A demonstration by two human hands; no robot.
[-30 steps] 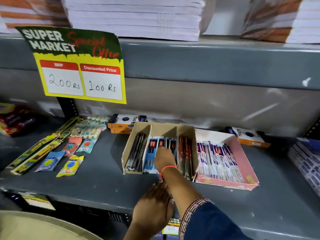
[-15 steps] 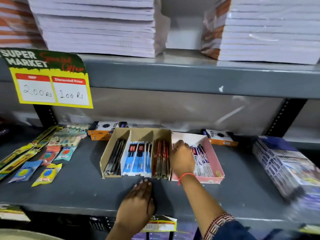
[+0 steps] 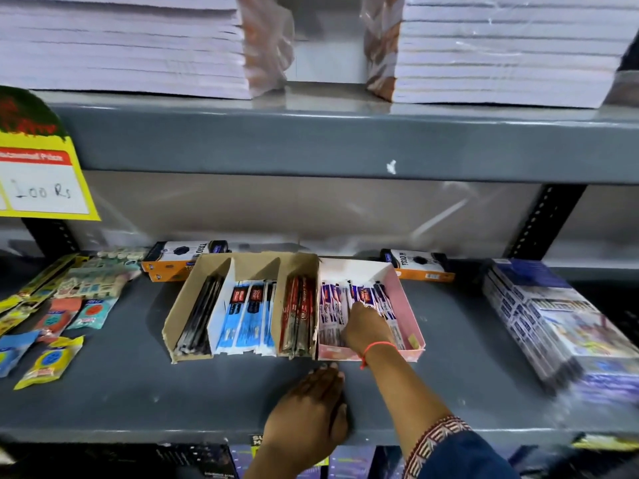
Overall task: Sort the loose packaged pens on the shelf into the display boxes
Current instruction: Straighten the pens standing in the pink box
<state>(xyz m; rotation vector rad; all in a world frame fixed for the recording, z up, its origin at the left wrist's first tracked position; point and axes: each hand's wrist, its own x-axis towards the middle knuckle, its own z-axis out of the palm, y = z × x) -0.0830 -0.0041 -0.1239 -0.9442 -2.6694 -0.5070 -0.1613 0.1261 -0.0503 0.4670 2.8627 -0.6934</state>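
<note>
A brown cardboard display box [image 3: 256, 260] stands mid-shelf with three compartments: black pens [image 3: 198, 316], blue-and-white pen packs [image 3: 247, 316] and red pens [image 3: 299, 316]. Touching its right side is a pink display box [image 3: 407, 307] filled with white-and-purple pen packs [image 3: 331, 312]. My right hand [image 3: 366, 328] reaches into the pink box, its fingers lying on those packs; whether they pinch one is hidden. My left hand [image 3: 311, 409] rests palm down on the grey shelf [image 3: 121, 392] in front of the boxes, holding nothing.
Two orange-and-black boxes [image 3: 183, 259] [image 3: 420, 267] lie behind the display boxes. Small stationery packets [image 3: 52, 361] are spread on the left, a stack of wrapped packs [image 3: 553, 323] on the right. A yellow price sign [image 3: 41, 181] hangs upper left; notebook stacks [image 3: 121, 46] fill the upper shelf.
My right hand moved right from the blue packs, past the red pens, into the pink box. My left hand slid forward onto the shelf. The view panned right.
</note>
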